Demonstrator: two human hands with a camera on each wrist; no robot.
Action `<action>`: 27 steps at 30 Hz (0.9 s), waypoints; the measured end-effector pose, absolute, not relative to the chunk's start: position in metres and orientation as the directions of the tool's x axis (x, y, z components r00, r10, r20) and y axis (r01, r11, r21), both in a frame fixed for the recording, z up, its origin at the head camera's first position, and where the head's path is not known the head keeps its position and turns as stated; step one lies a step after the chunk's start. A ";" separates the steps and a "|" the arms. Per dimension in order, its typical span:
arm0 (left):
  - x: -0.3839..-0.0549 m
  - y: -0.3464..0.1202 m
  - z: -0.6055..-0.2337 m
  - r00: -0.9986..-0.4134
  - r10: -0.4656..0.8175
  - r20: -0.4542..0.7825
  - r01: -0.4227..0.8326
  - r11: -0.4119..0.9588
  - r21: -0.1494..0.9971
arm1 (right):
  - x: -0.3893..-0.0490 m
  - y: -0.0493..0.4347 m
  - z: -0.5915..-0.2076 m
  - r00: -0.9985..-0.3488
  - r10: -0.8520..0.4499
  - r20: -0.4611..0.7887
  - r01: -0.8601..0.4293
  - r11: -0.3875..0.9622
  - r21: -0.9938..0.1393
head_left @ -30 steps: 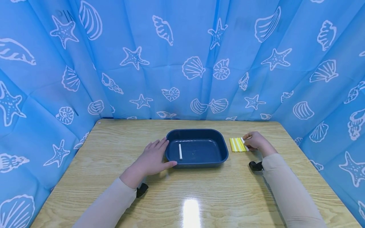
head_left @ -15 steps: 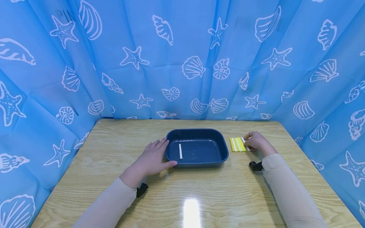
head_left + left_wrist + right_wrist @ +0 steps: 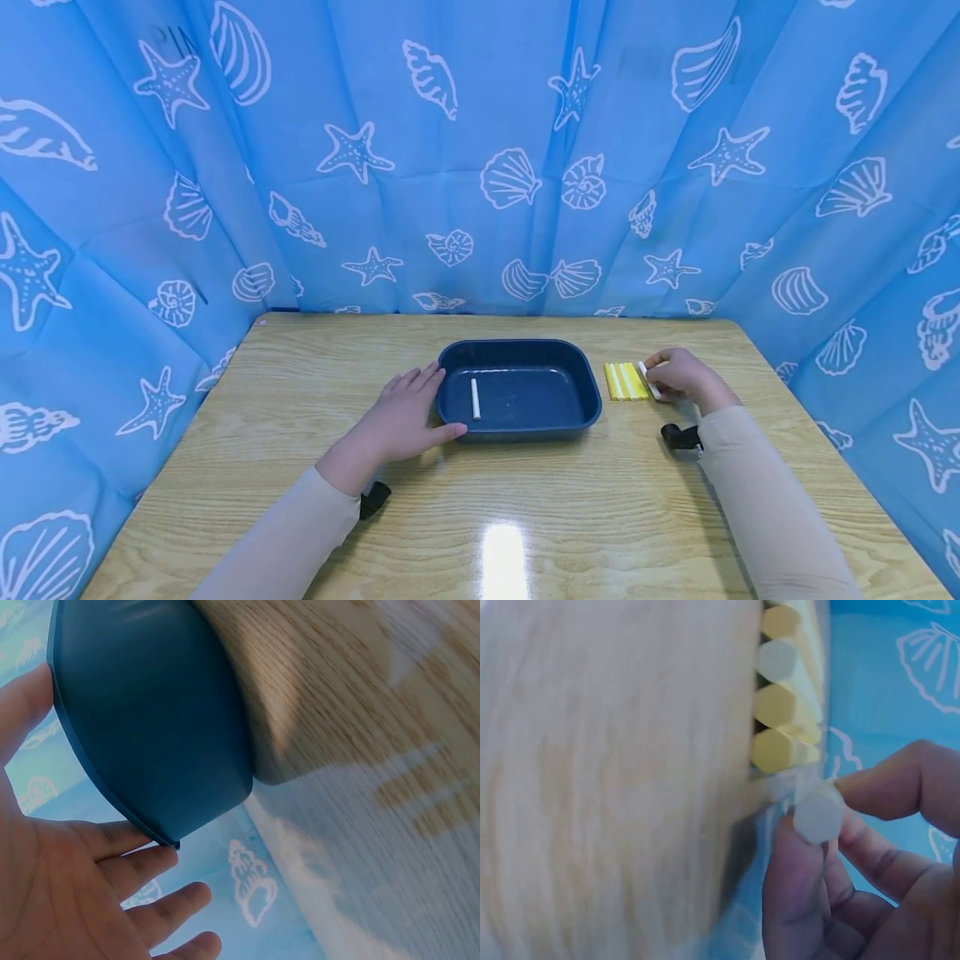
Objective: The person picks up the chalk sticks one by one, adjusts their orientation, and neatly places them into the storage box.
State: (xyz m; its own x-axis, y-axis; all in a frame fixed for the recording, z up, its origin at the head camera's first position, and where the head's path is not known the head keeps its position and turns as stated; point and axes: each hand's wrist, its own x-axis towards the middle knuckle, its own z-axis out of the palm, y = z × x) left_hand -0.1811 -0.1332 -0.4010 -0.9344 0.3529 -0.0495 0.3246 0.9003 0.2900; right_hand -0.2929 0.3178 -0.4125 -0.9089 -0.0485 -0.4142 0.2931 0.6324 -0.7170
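My right hand [image 3: 681, 375] pinches a white chalk stick [image 3: 819, 814] between thumb and fingertips, a small gap from a row of yellow and white chalk sticks [image 3: 626, 381] on the table. In the right wrist view the ends of the row's yellow chalk [image 3: 774, 705] show above the held stick. My left hand [image 3: 397, 417] rests at the left end of a dark blue tray [image 3: 517, 435], thumb and fingers spread along its rim. Inside the tray, toward the left, lies one white chalk stick [image 3: 475, 399]. The left wrist view shows the tray's outer wall [image 3: 157, 712] beside spread fingers.
The wooden table [image 3: 570, 517] has a bright glare spot in front. A blue curtain [image 3: 465, 208] with shell and starfish prints hangs behind the table and along both sides. Black camera mounts [image 3: 678, 437] sit under the wrists.
My right hand has drawn the white chalk stick slightly to the right, apart from the row. The left hand and the tray have stayed put.
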 end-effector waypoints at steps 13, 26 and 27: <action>-0.181 -0.134 -0.403 -0.935 0.352 -0.049 0.323 0.899 0.296 | -0.283 0.320 -0.389 -0.901 -0.129 -0.413 0.278 0.561 -0.780; -0.182 -0.135 -0.403 -0.936 0.348 -0.055 0.318 0.901 0.295 | -0.275 0.309 -0.364 -0.888 -0.231 -0.398 0.283 0.408 -0.868; -0.182 -0.135 -0.404 -0.935 0.350 -0.051 0.320 0.900 0.296 | -0.274 0.307 -0.361 -0.884 -0.241 -0.400 0.287 0.395 -0.873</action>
